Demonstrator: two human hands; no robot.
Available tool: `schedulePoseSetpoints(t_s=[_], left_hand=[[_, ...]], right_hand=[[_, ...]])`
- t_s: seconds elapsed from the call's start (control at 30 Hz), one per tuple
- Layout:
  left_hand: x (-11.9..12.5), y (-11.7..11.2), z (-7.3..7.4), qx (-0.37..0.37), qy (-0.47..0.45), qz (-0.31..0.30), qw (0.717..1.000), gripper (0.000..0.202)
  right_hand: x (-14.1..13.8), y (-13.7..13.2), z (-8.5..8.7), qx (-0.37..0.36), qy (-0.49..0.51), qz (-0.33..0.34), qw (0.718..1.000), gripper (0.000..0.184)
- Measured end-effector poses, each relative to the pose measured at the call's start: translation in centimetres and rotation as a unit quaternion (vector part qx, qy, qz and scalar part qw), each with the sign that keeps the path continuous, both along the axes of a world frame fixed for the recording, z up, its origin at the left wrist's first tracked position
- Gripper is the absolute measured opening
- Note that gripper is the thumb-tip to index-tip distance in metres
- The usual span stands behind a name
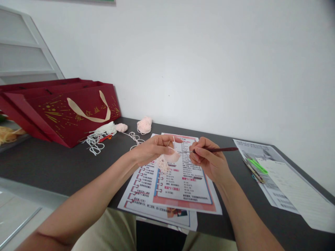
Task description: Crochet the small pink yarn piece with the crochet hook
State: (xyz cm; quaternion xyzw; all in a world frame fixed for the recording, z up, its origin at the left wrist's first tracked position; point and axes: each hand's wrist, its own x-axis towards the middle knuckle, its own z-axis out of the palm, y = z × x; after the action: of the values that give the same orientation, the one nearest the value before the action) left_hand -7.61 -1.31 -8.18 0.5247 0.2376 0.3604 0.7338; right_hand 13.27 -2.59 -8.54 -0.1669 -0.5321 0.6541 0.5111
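My left hand pinches a small pale pink crochet piece, with a strand of yarn running up by the fingers. A loose tangle of pale yarn dangles under it. In my right hand is a crochet hook with a dark red-brown handle. Its thin metal shaft points left and meets the edge of the crochet piece; whether the tip is inside a stitch is too small to tell. Both hands are above printed pattern sheets on the dark table.
Pink yarn balls and a white yarn bundle lie at the back left, before red gift bags. On the right are green-handled scissors, a printed sheet and lined paper. A white wall rises behind the table.
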Motion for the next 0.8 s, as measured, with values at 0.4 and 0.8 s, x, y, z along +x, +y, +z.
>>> schedulePoseSetpoints(t_s=[0.4, 0.8], left_hand=[[1.0, -0.5, -0.5, 0.113, 0.047, 0.110, 0.986, 0.030], [1.2, -0.5, -0.5, 0.186, 0.131, 0.198, 0.954, 0.014]], right_hand=[[-0.1, 0.0, -1.3, 0.126, -0.120, -0.140, 0.975, 0.013], [-0.9, -1.2, -2.0, 0.277, -0.283, -0.274, 0.877, 0.009]])
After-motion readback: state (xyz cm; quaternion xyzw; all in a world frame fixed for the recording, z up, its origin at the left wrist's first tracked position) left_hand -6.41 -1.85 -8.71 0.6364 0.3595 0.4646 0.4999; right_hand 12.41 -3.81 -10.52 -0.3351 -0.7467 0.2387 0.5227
